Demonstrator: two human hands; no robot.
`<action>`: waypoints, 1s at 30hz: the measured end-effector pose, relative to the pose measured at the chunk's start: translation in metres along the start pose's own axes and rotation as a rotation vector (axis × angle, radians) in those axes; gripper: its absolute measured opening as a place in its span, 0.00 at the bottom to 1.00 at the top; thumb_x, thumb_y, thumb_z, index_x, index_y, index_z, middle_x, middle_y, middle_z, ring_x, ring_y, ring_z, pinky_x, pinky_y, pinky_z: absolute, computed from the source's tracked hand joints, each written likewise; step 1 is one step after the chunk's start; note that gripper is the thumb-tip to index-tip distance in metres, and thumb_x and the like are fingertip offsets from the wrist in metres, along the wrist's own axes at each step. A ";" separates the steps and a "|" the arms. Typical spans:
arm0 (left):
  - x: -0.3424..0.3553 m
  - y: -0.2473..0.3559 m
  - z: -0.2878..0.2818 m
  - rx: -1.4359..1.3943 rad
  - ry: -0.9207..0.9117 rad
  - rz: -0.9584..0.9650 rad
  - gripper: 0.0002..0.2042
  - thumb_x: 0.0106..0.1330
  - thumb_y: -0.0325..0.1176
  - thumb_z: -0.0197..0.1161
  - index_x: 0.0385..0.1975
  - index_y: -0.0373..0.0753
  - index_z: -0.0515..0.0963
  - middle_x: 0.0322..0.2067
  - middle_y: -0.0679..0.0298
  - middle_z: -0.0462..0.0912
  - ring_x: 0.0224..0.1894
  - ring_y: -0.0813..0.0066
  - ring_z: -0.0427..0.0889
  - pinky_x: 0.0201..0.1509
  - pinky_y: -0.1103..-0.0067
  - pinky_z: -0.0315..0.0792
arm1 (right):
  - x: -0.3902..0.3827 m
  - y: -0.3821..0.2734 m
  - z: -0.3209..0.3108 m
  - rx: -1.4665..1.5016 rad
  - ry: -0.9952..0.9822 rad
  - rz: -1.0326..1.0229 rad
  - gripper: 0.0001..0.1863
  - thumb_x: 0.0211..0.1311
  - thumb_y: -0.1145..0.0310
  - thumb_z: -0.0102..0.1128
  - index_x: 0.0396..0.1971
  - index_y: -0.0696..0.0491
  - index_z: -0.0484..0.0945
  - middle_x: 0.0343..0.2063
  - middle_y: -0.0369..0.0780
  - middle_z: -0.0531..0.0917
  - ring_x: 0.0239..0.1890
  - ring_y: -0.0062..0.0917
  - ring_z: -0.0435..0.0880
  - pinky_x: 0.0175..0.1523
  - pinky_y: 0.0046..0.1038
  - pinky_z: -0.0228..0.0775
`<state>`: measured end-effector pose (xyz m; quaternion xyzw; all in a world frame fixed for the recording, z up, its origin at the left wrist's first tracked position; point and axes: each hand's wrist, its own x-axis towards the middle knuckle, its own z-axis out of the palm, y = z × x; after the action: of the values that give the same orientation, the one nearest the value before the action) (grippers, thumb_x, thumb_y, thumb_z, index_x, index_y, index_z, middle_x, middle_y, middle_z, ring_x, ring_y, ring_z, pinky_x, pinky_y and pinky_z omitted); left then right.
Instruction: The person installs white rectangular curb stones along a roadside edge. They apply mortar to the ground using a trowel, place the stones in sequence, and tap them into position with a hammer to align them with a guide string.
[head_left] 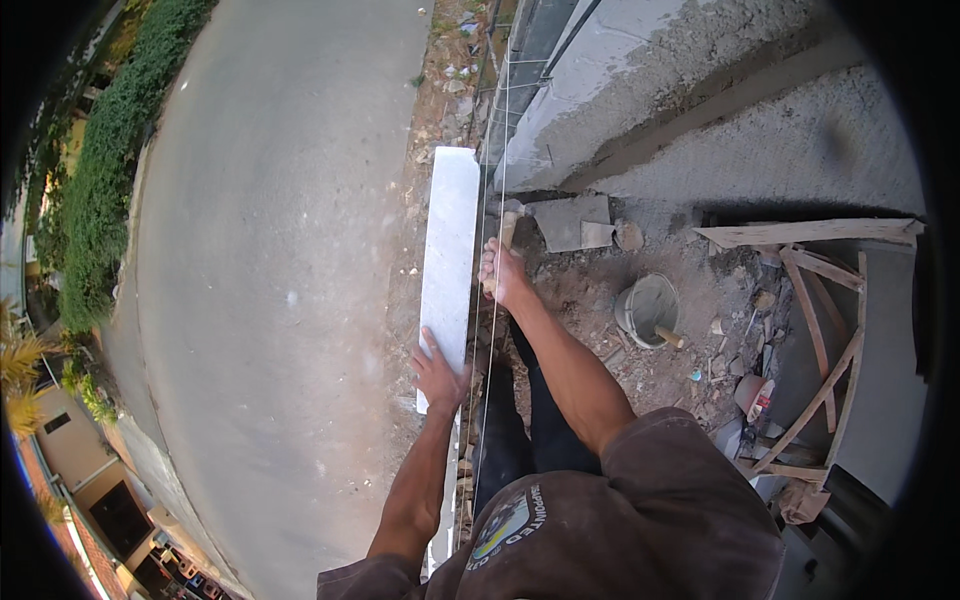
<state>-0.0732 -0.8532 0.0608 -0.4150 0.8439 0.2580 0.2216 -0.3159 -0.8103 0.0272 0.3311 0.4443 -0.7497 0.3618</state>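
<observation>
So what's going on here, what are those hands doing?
The person's left hand rests on a long, white rectangular block. Their right hand grips a pale wooden-handled tool just to the block's right; the tool's far end is hard to make out. Farther right, a round grey bucket stands on the brown, rubble-strewn ground, with a wooden handle sticking out of it.

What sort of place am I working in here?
Probably an outdoor building site beside a paved road: there's rubble-strewn ground, a bucket and a rough wooden trestle.
</observation>
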 end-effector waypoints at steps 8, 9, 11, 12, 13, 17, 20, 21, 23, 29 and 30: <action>0.002 -0.004 -0.005 -0.048 0.032 0.002 0.63 0.52 0.35 0.77 0.79 0.43 0.31 0.73 0.34 0.47 0.70 0.33 0.57 0.67 0.41 0.58 | -0.037 0.015 0.005 -0.429 0.088 -0.173 0.14 0.71 0.60 0.60 0.37 0.58 0.74 0.21 0.36 0.75 0.19 0.22 0.76 0.21 0.32 0.71; 0.001 -0.003 -0.007 -0.051 0.031 -0.003 0.63 0.52 0.35 0.77 0.79 0.43 0.31 0.73 0.34 0.47 0.70 0.33 0.57 0.67 0.41 0.58 | -0.049 0.016 0.008 -0.524 0.106 -0.246 0.15 0.70 0.60 0.60 0.38 0.59 0.74 0.21 0.37 0.76 0.20 0.24 0.78 0.21 0.33 0.73; 0.002 0.003 -0.006 -0.043 0.019 0.008 0.62 0.52 0.35 0.77 0.79 0.43 0.31 0.73 0.35 0.47 0.70 0.33 0.57 0.67 0.41 0.58 | -0.048 0.014 -0.003 -0.887 0.151 -0.593 0.16 0.69 0.63 0.59 0.43 0.63 0.72 0.23 0.49 0.80 0.26 0.44 0.85 0.29 0.44 0.76; 0.002 0.005 -0.005 -0.039 0.013 0.011 0.62 0.52 0.35 0.77 0.79 0.42 0.32 0.73 0.36 0.47 0.70 0.34 0.57 0.67 0.41 0.58 | -0.046 0.014 -0.007 -1.018 0.152 -0.761 0.16 0.69 0.64 0.59 0.45 0.63 0.71 0.25 0.52 0.81 0.29 0.49 0.85 0.31 0.46 0.76; 0.002 0.003 -0.002 -0.027 0.016 0.020 0.62 0.53 0.40 0.77 0.79 0.43 0.32 0.73 0.36 0.48 0.70 0.35 0.57 0.66 0.39 0.59 | -0.045 0.015 -0.008 -1.147 0.148 -0.928 0.16 0.68 0.65 0.58 0.46 0.63 0.71 0.26 0.56 0.82 0.31 0.54 0.85 0.33 0.49 0.76; 0.005 -0.011 0.003 0.008 0.025 0.016 0.62 0.54 0.49 0.76 0.79 0.45 0.32 0.73 0.38 0.48 0.72 0.37 0.55 0.62 0.35 0.60 | -0.063 -0.006 0.030 -1.199 -0.035 -0.916 0.15 0.69 0.68 0.57 0.47 0.61 0.69 0.31 0.61 0.82 0.35 0.60 0.83 0.39 0.52 0.75; 0.007 -0.007 0.007 -0.024 0.025 0.052 0.62 0.55 0.48 0.76 0.79 0.45 0.33 0.73 0.38 0.49 0.71 0.36 0.55 0.62 0.35 0.60 | -0.026 -0.008 0.013 -1.313 -0.111 -0.908 0.13 0.69 0.69 0.57 0.45 0.61 0.69 0.32 0.61 0.83 0.36 0.59 0.84 0.39 0.53 0.75; 0.006 -0.006 0.008 -0.043 0.027 0.069 0.62 0.55 0.48 0.76 0.79 0.45 0.33 0.73 0.37 0.49 0.71 0.36 0.55 0.63 0.35 0.60 | -0.016 -0.012 0.006 -1.412 -0.106 -0.805 0.13 0.69 0.69 0.56 0.45 0.61 0.68 0.32 0.61 0.83 0.36 0.59 0.84 0.39 0.54 0.75; 0.005 -0.006 0.005 -0.044 0.046 0.054 0.61 0.55 0.48 0.75 0.80 0.45 0.33 0.73 0.38 0.49 0.71 0.36 0.56 0.62 0.35 0.60 | -0.016 -0.017 0.015 -1.509 -0.118 -0.683 0.13 0.69 0.69 0.56 0.45 0.61 0.68 0.32 0.61 0.83 0.36 0.60 0.84 0.39 0.55 0.75; 0.003 -0.005 -0.003 0.003 -0.010 -0.002 0.60 0.55 0.49 0.75 0.80 0.44 0.35 0.72 0.38 0.50 0.71 0.36 0.56 0.61 0.36 0.61 | -0.044 -0.017 0.023 -1.418 -0.192 -0.762 0.13 0.70 0.69 0.56 0.46 0.60 0.67 0.30 0.61 0.83 0.35 0.61 0.84 0.37 0.57 0.74; 0.003 -0.004 -0.005 0.009 -0.028 -0.003 0.60 0.55 0.49 0.75 0.80 0.44 0.35 0.72 0.38 0.50 0.71 0.36 0.56 0.61 0.36 0.61 | -0.052 -0.015 0.020 -1.379 -0.193 -0.800 0.13 0.70 0.69 0.56 0.46 0.60 0.67 0.30 0.60 0.83 0.34 0.61 0.84 0.37 0.57 0.73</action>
<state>-0.0725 -0.8606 0.0616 -0.4115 0.8414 0.2595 0.2355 -0.3046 -0.8104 0.0841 -0.2177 0.8591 -0.4047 0.2254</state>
